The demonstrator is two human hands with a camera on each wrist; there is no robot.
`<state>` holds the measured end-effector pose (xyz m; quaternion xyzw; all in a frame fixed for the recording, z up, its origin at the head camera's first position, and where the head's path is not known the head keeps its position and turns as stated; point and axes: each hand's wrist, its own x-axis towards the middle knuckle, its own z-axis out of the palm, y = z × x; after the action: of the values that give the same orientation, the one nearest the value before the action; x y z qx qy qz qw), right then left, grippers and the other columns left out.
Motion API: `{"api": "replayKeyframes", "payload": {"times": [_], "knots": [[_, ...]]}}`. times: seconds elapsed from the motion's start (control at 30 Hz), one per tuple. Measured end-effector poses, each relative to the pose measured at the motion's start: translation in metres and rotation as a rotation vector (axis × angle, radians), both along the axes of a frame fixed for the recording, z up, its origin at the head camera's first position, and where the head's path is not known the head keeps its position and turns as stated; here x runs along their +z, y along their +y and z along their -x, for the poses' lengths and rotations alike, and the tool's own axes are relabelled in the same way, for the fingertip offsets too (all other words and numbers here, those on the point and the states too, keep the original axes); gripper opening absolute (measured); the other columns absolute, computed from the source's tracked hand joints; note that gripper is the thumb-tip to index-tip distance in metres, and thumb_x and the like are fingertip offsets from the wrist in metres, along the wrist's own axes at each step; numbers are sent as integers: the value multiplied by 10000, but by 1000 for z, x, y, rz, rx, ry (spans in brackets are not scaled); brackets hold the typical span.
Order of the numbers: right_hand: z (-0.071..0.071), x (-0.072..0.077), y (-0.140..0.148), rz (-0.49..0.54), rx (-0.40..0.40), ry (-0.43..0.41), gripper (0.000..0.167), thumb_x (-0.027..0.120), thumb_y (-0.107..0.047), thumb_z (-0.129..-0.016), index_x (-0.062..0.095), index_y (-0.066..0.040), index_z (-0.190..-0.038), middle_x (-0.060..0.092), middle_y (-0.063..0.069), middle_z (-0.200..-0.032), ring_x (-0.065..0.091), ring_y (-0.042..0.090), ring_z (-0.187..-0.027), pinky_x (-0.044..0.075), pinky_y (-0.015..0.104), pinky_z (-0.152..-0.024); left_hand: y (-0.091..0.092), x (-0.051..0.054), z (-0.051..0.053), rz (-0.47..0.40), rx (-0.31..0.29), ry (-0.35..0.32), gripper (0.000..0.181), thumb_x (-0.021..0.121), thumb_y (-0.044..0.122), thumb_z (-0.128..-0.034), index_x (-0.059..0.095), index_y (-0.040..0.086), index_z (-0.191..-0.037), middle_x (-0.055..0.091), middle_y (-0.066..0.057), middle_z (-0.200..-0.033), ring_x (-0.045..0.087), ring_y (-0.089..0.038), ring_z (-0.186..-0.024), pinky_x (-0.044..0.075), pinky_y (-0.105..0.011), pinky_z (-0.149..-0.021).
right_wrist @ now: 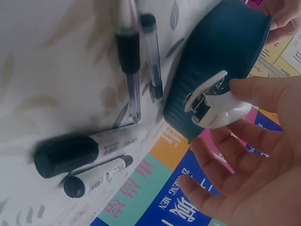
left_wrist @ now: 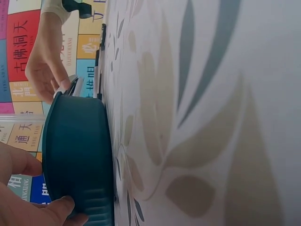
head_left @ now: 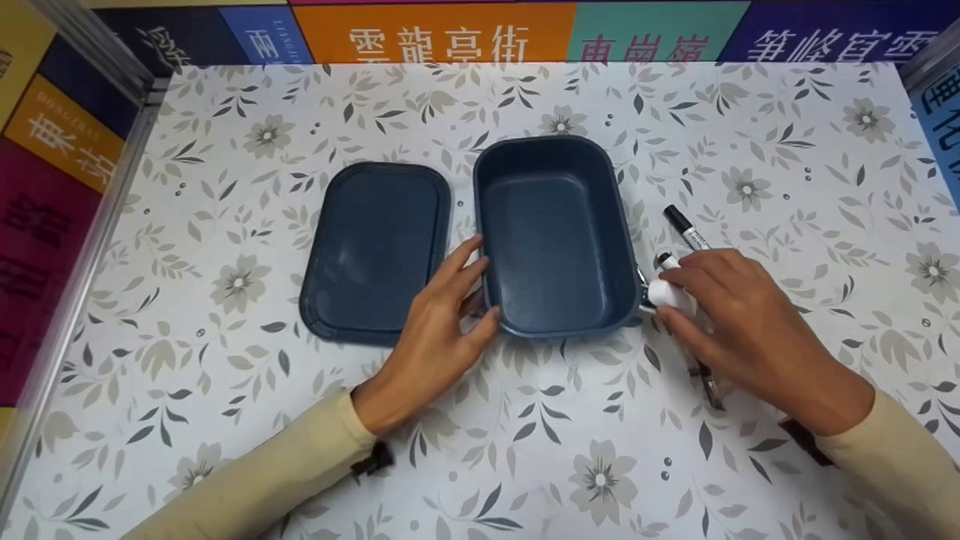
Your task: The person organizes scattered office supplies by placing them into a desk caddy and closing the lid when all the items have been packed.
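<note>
Apparently I'm at a loading step: the right hand (head_left: 739, 322) pinches a small white stapler (head_left: 667, 294) just beside the dark blue box (head_left: 544, 247) between the hands; the left hand (head_left: 439, 319), fingers spread, steadies its opposite wall. Next probably calls for lifting over the rim. The stapler looks rounded, metal parts exposed.

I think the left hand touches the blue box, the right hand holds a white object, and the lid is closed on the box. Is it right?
No: the lid is not on the box but lies beside it on the table, as the head view shows. The left hand touches the box, and the right hand holds a white object.
</note>
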<state>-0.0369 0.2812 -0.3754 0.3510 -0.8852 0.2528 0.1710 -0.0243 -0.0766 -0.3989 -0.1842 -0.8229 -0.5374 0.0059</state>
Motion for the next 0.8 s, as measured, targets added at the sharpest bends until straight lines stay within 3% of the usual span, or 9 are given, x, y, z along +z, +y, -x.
{"api": "replayKeyframes", "payload": {"times": [0.17,0.4,0.8], "knots": [[8,5,0,-4,-22,-34,262,798,-63,-906,741,32,-1143,743,169,-1143,650,386,-1094,482,478,-955,0,-1,1,6,0,-6,575,696,-8,-1018,520,-128,-1552,341,-179,-1764,481,-240,-1532,593,-290,-1077],[12,7,2,-57,-40,-74,243,799,-46,-938,724,38,-1153,735,173,-1149,640,375,-1097,480,424,-957,-1,-1,0,-37,-20,-34,586,680,-26,-1023,495,-131,-1569,316,-178,-1775,456,-219,-1544,614,-280,-1041],[21,11,6,-5,-77,-60,248,830,-7,-909,724,35,-1130,731,186,-1103,623,411,-1084,458,468,-947,0,-2,1,-64,-23,-22,593,680,-45,-1013,489,-143,-1566,315,-201,-1771,477,-251,-1532,618,-284,-1034]]}}
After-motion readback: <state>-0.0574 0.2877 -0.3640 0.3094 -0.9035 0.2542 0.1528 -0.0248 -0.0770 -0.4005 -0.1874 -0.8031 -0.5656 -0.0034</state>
